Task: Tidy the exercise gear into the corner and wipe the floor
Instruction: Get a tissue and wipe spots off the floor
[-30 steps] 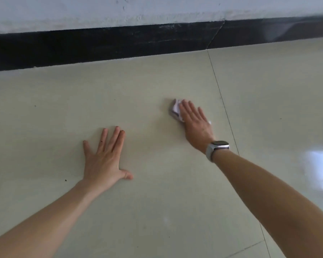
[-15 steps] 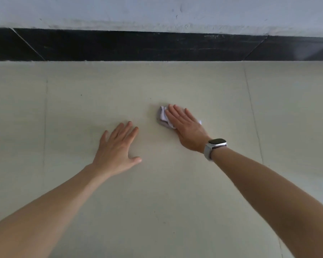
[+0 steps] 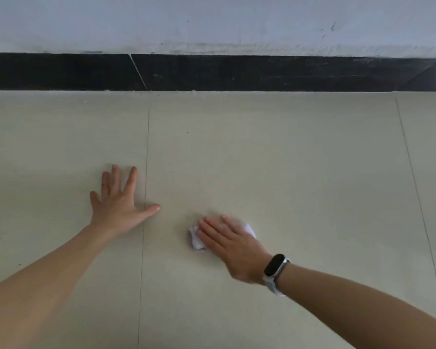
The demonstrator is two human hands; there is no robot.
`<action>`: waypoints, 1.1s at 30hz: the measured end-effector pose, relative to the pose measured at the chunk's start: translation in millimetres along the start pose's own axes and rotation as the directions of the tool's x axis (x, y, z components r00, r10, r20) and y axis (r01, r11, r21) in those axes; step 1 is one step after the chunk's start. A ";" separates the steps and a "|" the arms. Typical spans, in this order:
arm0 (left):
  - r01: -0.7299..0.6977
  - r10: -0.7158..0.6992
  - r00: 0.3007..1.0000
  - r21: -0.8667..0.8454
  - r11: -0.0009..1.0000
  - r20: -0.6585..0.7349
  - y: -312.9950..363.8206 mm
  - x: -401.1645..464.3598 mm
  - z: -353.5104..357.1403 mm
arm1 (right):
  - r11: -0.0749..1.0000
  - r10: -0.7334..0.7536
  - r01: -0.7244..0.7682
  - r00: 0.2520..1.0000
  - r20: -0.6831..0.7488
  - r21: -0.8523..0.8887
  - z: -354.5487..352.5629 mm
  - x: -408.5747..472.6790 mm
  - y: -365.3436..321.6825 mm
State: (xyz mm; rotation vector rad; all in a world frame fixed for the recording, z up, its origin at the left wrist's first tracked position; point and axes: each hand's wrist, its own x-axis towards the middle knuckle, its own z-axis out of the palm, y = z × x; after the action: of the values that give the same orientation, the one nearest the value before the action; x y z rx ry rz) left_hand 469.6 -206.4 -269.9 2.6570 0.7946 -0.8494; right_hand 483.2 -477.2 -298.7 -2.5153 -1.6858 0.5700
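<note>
Nearest, the right hand [image 3: 233, 244], a smartwatch [image 3: 275, 269] on its wrist, presses a crumpled white cloth [image 3: 196, 239], possibly tissue, flat against the cream tiled floor [image 3: 300, 172], fingers straight. Just left and slightly farther, the left hand [image 3: 118, 205] rests splayed, holding nothing, its thumb crossing a grout line [image 3: 146, 152]. Beyond runs a black skirting [image 3: 237, 73] under a pale wall [image 3: 212, 21].

— What do we have on the floor [image 3: 287, 159]?

— We see pale glossy tiles with thin grout lines, meeting a black skirting strip [image 3: 237, 73] at the far edge. Our left hand [image 3: 118, 205] lies flat on it, fingers [image 3: 131, 180] spread, thumb across a grout line.

— And by the other fingers?

— Under our right hand [image 3: 233, 244] a crumpled white cloth [image 3: 195, 239] lies pressed to the tile, poking out on both sides of the straight fingers.
</note>
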 end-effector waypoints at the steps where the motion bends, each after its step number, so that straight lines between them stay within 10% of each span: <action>1: -0.009 0.009 1.000 -0.001 1.000 -0.009 -1.6 1.5 1.1 | 0.997 -0.071 0.071 0.997 0.021 -0.026 -2.7 -1.1 5.2; 5: -0.046 0.044 0.998 -0.029 0.999 -0.044 -4.0 3.1 6.3 | 0.932 0.240 -0.281 0.952 -0.191 -0.228 -30.4 33.9 73.1; 8: -0.077 0.076 0.997 -0.059 0.995 -0.020 -12.5 5.8 4.5 | 0.715 0.683 -0.698 0.709 -0.176 -0.036 -69.6 63.8 110.3; 11: -0.122 0.124 0.992 -0.052 0.991 0.036 -22.2 8.2 -1.3 | 0.608 0.794 -0.775 0.589 -0.152 0.174 -70.4 81.7 92.6; 15: -0.152 0.153 0.987 -0.036 0.988 0.043 -26.3 8.5 -3.1 | 0.960 0.277 -0.280 0.940 -0.201 0.015 -21.6 59.6 -6.9; 18: -0.152 0.154 0.988 -0.037 0.988 0.030 -26.0 9.0 -1.2 | 0.971 -0.205 0.202 0.979 -0.008 -0.124 -9.4 32.4 -30.1; 21: -0.154 0.155 0.988 -0.030 0.988 0.010 -27.1 9.3 0.0 | 0.990 0.045 -0.067 0.984 -0.174 -0.125 -29.7 56.9 15.4; 24: -0.163 0.163 0.987 -0.040 0.986 -0.006 -28.2 8.7 1.6 | 0.727 0.687 -0.667 0.696 -0.211 0.165 -67.4 92.9 78.4; 27: -0.160 0.161 0.987 -0.041 0.986 0.018 -27.7 9.1 0.3 | 0.436 0.890 -0.833 0.454 -0.027 0.340 -94.3 135.5 105.6; 33: -0.183 0.192 0.968 -0.071 0.981 0.159 -32.0 18.9 -14.9 | 0.862 0.483 -0.450 0.869 -0.108 0.234 -56.9 156.1 -23.8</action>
State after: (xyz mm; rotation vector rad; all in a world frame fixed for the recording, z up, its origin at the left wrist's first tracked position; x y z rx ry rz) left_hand 471.3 -166.4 -271.2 2.5235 0.5103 -0.9663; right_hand 533.3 -318.0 -281.8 -2.7288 -0.9000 0.5105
